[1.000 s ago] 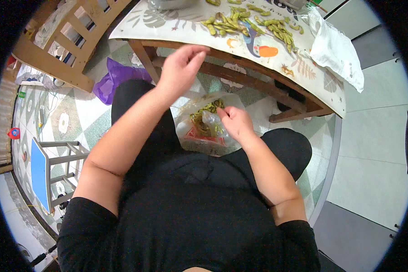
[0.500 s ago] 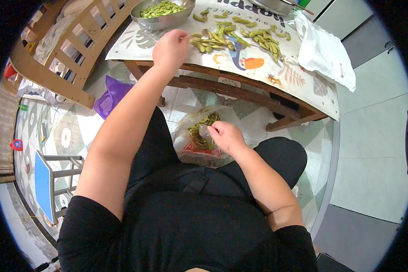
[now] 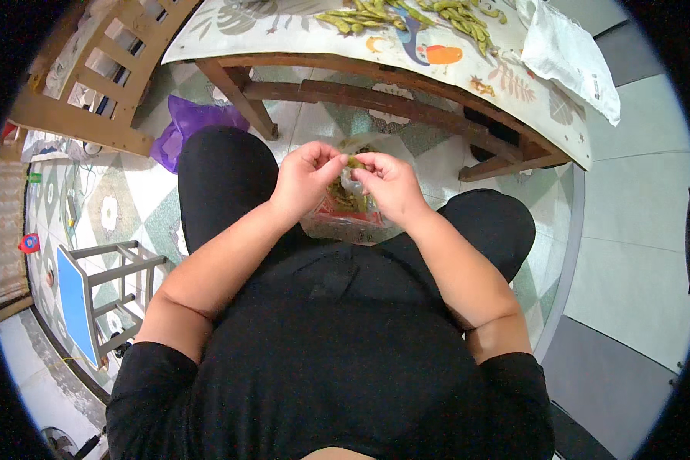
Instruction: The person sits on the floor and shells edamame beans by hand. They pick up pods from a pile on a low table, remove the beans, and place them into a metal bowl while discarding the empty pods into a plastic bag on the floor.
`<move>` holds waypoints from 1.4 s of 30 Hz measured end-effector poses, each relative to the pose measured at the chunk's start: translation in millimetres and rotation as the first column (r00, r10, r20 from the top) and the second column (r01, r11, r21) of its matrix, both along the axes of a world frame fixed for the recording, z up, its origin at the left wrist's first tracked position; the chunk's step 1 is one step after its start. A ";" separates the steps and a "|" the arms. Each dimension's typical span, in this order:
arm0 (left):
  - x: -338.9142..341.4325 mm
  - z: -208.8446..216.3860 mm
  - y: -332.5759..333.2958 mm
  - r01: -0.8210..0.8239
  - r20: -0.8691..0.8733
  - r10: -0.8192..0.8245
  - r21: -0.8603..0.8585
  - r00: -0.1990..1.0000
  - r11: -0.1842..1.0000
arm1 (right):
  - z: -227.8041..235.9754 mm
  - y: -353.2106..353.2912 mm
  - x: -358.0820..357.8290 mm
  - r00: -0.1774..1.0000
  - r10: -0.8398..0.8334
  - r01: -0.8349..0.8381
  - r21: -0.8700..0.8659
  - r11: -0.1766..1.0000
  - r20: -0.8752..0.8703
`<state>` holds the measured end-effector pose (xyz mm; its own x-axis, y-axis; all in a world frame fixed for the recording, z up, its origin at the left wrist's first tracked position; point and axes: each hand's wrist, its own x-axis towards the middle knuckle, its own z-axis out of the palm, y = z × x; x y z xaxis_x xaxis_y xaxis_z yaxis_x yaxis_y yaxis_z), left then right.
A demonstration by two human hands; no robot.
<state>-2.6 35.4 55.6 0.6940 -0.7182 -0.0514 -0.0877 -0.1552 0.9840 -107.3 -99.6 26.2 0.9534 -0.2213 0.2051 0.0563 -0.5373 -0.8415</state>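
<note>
- One green pod (image 3: 353, 162) sits between the fingertips of the person's left hand (image 3: 303, 182) and right hand (image 3: 391, 186), above a clear plastic bag (image 3: 397, 153) on the floor.
- The left hand pinches the pod's left end, thumb against curled fingers, with hardly any gap.
- The right hand pinches the other end between thumb and forefinger; whether it has hold of anything more cannot be told.
- Inside the bag, between the person's knees, lie greenish-brown husks (image 3: 343, 201), partly hidden by the hands.
- Beyond, more green pods (image 3: 360, 18) lie in loose heaps on a table's patterned cloth (image 3: 284, 34).
- A white bag (image 3: 571, 57) droops over the table's right edge.
- A purple bag (image 3: 195, 126) rests on the floor, just beside the left knee.
</note>
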 end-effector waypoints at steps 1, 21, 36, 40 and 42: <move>0.7 -2.7 0.3 0.038 -0.023 -0.039 -0.033 0.999 0.999 | -3.4 -1.6 -0.2 0.995 0.047 -0.023 0.260 0.965 -0.085; -6.3 -14.1 4.8 0.173 -0.384 -0.263 -0.254 0.885 0.952 | 37.7 6.8 -7.6 0.835 0.485 0.130 0.950 0.283 -0.259; -6.5 -12.4 4.1 0.117 -0.470 -0.216 -0.232 0.856 0.966 | 34.3 12.5 -0.1 0.896 0.316 0.196 0.918 0.345 -0.311; -9.8 -14.1 0.1 0.057 -0.523 -0.211 -0.296 0.826 0.953 | 30.6 10.3 -1.7 0.917 0.307 0.170 0.946 0.277 -0.255; -11.5 -9.6 0.4 0.001 -0.645 -0.216 -0.317 0.733 0.948 | 26.3 12.3 -1.8 0.934 0.278 0.164 0.960 0.225 -0.225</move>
